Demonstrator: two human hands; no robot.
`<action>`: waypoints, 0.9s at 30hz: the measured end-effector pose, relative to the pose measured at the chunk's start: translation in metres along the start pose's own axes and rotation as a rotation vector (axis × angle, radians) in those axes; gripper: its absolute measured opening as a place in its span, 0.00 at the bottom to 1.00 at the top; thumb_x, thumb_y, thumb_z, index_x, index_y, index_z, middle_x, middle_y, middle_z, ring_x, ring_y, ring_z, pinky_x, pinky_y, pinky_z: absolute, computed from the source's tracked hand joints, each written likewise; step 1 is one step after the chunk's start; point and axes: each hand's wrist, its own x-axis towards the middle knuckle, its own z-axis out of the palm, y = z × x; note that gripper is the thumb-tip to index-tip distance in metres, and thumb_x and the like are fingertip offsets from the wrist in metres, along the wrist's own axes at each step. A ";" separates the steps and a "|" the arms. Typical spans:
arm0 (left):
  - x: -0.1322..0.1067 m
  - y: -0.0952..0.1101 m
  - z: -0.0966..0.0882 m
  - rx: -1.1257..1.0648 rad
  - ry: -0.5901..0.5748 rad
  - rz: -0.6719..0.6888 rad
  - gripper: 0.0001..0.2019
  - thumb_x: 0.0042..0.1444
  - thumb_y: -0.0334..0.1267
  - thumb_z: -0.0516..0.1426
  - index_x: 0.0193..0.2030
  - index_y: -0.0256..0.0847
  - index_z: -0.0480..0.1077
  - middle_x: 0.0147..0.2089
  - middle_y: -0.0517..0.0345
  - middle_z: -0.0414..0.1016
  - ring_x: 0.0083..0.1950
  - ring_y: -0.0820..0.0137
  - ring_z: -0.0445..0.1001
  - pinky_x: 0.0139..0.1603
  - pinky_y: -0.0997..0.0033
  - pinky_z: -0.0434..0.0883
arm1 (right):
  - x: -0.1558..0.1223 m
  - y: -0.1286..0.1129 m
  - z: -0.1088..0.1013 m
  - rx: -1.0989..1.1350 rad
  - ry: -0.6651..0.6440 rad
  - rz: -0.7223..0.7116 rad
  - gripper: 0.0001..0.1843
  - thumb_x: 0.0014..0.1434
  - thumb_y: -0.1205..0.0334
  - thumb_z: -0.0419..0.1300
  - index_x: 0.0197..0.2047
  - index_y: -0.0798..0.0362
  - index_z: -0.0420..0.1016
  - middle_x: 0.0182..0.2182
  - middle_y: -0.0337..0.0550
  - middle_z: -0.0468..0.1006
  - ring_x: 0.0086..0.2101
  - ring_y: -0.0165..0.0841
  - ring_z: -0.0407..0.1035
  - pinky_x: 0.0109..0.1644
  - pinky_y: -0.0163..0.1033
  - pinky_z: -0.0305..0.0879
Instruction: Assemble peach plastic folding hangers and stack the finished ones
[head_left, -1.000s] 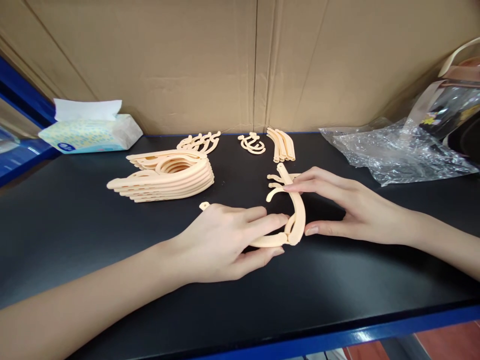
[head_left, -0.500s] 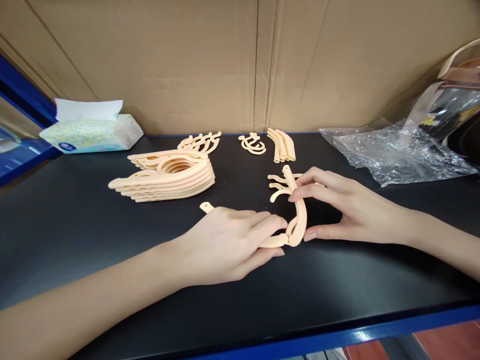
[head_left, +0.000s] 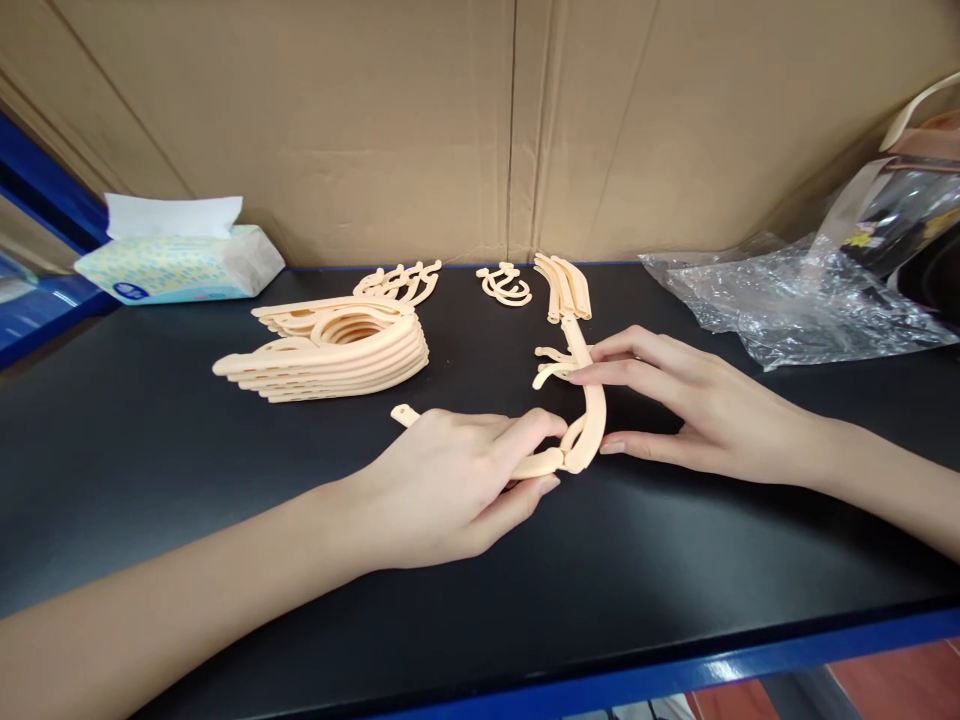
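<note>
A peach plastic folding hanger [head_left: 589, 415] lies bent into an angle on the black shelf top [head_left: 187, 480]. My left hand [head_left: 457, 480] pinches its left arm near the joint, thumb below and fingers above; that arm's far tip [head_left: 405, 412] sticks out past my knuckles. My right hand [head_left: 690, 405] grips the other arm, index finger across its upper part by the small hook pieces [head_left: 551, 365], thumb against the joint from the right.
A stack of folded hangers [head_left: 330, 355] lies at mid-left, with loose hooks [head_left: 401, 283], a small hook pile [head_left: 506, 287] and a bundle of curved arms [head_left: 566, 285] behind. A tissue pack [head_left: 176, 262] sits far left, crumpled clear plastic [head_left: 795, 300] far right. Cardboard [head_left: 450, 120] backs the shelf.
Both hands have shifted the hanger slightly away from me; its right arm now stands steeper and reaches up toward the bundle of curved arms.
</note>
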 end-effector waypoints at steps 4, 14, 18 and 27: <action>0.000 0.000 -0.001 -0.003 -0.009 -0.018 0.09 0.69 0.37 0.48 0.54 0.42 0.60 0.37 0.65 0.76 0.31 0.74 0.74 0.26 0.76 0.60 | -0.001 0.002 0.002 -0.121 0.020 -0.059 0.24 0.66 0.52 0.57 0.62 0.50 0.65 0.54 0.48 0.72 0.48 0.39 0.68 0.51 0.46 0.66; 0.001 0.003 -0.002 0.078 0.003 0.072 0.08 0.69 0.35 0.47 0.49 0.39 0.64 0.35 0.63 0.75 0.31 0.73 0.73 0.24 0.74 0.58 | 0.000 0.002 0.003 -0.275 0.070 -0.183 0.17 0.67 0.56 0.57 0.54 0.57 0.72 0.44 0.49 0.77 0.42 0.39 0.69 0.47 0.45 0.65; 0.000 0.003 -0.003 0.075 -0.002 0.081 0.08 0.69 0.35 0.47 0.49 0.38 0.65 0.35 0.62 0.75 0.31 0.73 0.73 0.25 0.74 0.58 | 0.001 0.000 0.003 -0.305 0.093 -0.200 0.16 0.67 0.56 0.57 0.51 0.57 0.73 0.42 0.50 0.78 0.41 0.39 0.70 0.45 0.44 0.65; 0.002 0.004 -0.004 0.066 -0.046 0.073 0.09 0.68 0.36 0.49 0.48 0.37 0.67 0.39 0.60 0.76 0.37 0.71 0.76 0.29 0.73 0.62 | 0.003 -0.005 0.002 -0.343 0.132 -0.239 0.10 0.69 0.60 0.54 0.46 0.56 0.74 0.38 0.47 0.80 0.38 0.36 0.72 0.43 0.42 0.67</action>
